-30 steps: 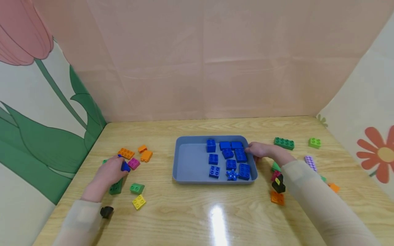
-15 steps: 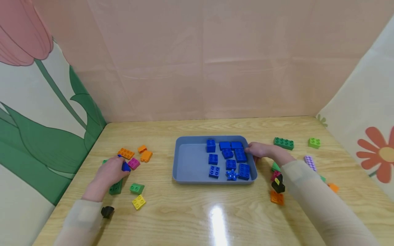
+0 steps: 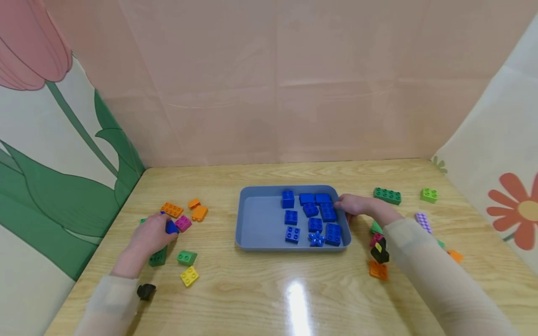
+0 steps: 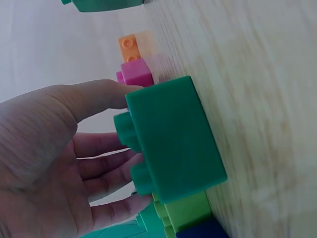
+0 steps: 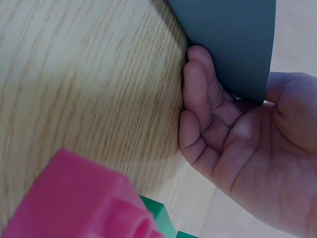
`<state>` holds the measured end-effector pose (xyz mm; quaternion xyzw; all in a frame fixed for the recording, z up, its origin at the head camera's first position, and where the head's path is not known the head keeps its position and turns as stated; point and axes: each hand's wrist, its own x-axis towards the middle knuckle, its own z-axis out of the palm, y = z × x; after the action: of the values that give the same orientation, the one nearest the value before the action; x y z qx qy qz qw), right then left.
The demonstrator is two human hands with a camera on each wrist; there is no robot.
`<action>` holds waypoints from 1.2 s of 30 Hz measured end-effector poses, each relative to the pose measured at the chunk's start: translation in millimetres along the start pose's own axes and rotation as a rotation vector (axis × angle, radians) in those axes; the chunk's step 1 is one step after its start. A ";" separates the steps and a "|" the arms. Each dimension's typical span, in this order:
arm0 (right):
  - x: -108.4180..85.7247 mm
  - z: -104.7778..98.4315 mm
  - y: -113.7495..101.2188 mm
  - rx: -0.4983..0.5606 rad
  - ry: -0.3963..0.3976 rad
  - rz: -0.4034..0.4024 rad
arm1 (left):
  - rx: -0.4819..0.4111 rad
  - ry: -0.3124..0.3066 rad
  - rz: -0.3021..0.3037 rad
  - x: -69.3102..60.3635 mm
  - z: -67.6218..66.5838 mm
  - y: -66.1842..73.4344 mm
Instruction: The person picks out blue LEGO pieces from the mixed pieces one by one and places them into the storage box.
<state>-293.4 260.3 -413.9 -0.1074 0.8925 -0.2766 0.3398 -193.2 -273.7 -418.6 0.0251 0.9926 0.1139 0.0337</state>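
Observation:
My left hand (image 3: 152, 233) is at the left cluster, thumb and fingers around a blue block (image 3: 171, 227) that it partly covers. In the left wrist view a green brick (image 4: 176, 141) stands in front of the fingers and hides what they pinch. My right hand (image 3: 356, 205) grips the right rim of a grey-blue tray (image 3: 258, 247). Seen from the right wrist, its thumb goes over the wall (image 5: 233, 49) and the fingers curl against the outside. Several blue bricks (image 3: 329, 212) and a blue star piece (image 3: 317, 239) lie in the tray's right part.
Around the left hand lie orange (image 3: 172, 209), magenta (image 3: 183, 223), green (image 3: 187, 257) and yellow (image 3: 190, 276) bricks. Near the right arm are a long green brick (image 3: 387, 196), a lime brick (image 3: 429, 195), a lilac brick (image 3: 423, 222) and an orange brick (image 3: 378, 270).

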 end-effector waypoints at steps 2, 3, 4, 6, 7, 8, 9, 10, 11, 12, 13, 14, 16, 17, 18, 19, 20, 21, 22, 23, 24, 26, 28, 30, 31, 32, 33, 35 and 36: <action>0.6 0.1 -0.8 0.000 0.001 0.007 | -0.018 0.009 -0.014 -1.2 -0.7 -0.1; 0.8 0.1 -1.2 0.000 0.001 0.006 | -0.022 0.014 -0.018 -1.8 -1.3 -0.1; 0.7 -0.1 -1.4 -0.003 0.000 0.002 | -0.024 0.019 -0.022 -2.3 -2.0 -0.3; 1.4 -0.1 -1.6 -0.002 0.003 0.001 | -0.029 0.031 -0.023 -3.5 -4.2 0.0; 1.7 -0.1 -1.7 -0.001 0.005 0.000 | -0.032 0.038 -0.023 -4.0 -5.1 -0.1; 1.9 0.0 -2.0 0.000 0.007 -0.001 | -0.032 0.047 -0.021 -4.6 -6.2 -0.1; 1.8 0.1 -2.1 -0.001 0.008 -0.005 | -0.029 0.059 -0.018 -5.2 -7.5 -0.1; 1.9 0.1 -2.0 -0.001 0.008 -0.007 | -0.029 0.071 -0.014 -5.8 -8.6 0.0; 2.5 0.6 -2.2 0.000 0.009 -0.005 | -0.027 0.085 -0.010 -6.3 -9.8 0.2; 3.0 1.0 -2.3 0.001 0.009 -0.004 | -0.028 0.099 -0.008 -6.9 -11.0 0.7; 3.1 1.2 -2.3 0.001 0.007 -0.005 | -0.027 0.114 -0.003 -7.0 -12.3 1.1; 3.0 1.5 -2.3 -0.001 0.005 -0.008 | -0.028 0.130 0.002 -7.3 -14.0 2.1; 3.2 1.5 -2.3 -0.002 0.002 -0.011 | -0.040 0.160 0.012 -7.2 -17.3 4.4; 3.6 1.4 -2.4 0.001 0.003 -0.009 | -0.048 0.173 0.016 -6.9 -19.0 5.8; 3.6 1.2 -2.3 0.003 0.005 -0.010 | -0.058 0.184 0.022 -6.4 -20.6 7.5; 3.4 0.9 -2.3 0.002 0.005 -0.013 | -0.067 0.194 0.027 -5.6 -22.3 9.5; 3.1 0.6 -2.3 0.000 0.005 -0.018 | -0.074 0.204 0.034 -4.6 -23.8 11.9; 3.3 0.4 -2.3 0.003 0.008 -0.014 | -0.081 0.212 0.042 -3.5 -25.2 14.3; 3.5 0.4 -2.4 0.004 0.010 -0.013 | -0.087 0.216 0.050 -2.4 -26.7 17.2; 3.6 0.5 -2.4 0.006 0.012 -0.011 | -0.089 0.222 0.063 -1.0 -27.9 19.9; 3.6 0.7 -2.4 0.004 0.013 -0.011 | -0.092 0.226 0.075 0.7 -29.2 23.1; 3.9 1.2 -2.4 0.000 0.015 -0.009 | -0.096 0.230 0.100 4.1 -31.6 29.9; 4.8 1.8 -2.0 -0.003 0.018 -0.002 | -0.102 0.227 0.121 7.7 -33.3 37.6; 5.5 2.2 -1.3 -0.006 0.022 0.002 | -0.103 0.230 0.141 11.5 -35.2 45.6; 6.0 2.3 -0.7 -0.007 0.023 0.003 | -0.102 0.231 0.153 13.3 -36.0 49.8; 6.3 2.5 -0.3 -0.010 0.024 0.003 | -0.099 0.232 0.165 15.1 -37.0 54.1; 6.6 2.7 0.2 -0.010 0.026 0.005 | -0.097 0.232 0.176 16.6 -38.4 58.6; 6.8 3.4 0.6 -0.009 0.029 0.007 | -0.087 0.231 0.204 20.0 -41.0 66.9; 6.8 3.7 1.0 -0.009 0.031 0.008 | -0.082 0.227 0.217 21.7 -42.2 71.2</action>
<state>-296.1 257.0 -420.5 -0.1008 0.8993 -0.2729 0.3266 -214.8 -212.7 -362.7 0.1177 0.9761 0.1592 -0.0901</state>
